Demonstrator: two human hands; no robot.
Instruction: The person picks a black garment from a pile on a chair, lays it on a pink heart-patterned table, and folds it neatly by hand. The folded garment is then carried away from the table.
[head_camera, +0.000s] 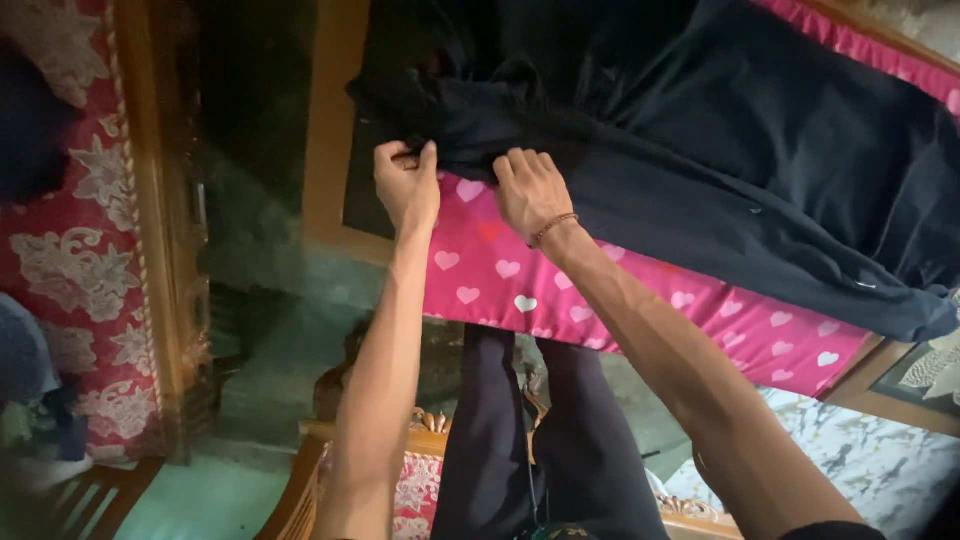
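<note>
Reaching forward with both arms, left hand (405, 185) and right hand (530, 190) fingers pinching black garment (720, 150) edge.

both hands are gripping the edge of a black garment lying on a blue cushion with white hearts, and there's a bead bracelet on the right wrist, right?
Not quite: the cushion is pink with white hearts, not blue, as the head view shows. The rest holds: the left hand and right hand both grip the edge of the black garment lying on it, and a bead bracelet sits on the right wrist.
</note>
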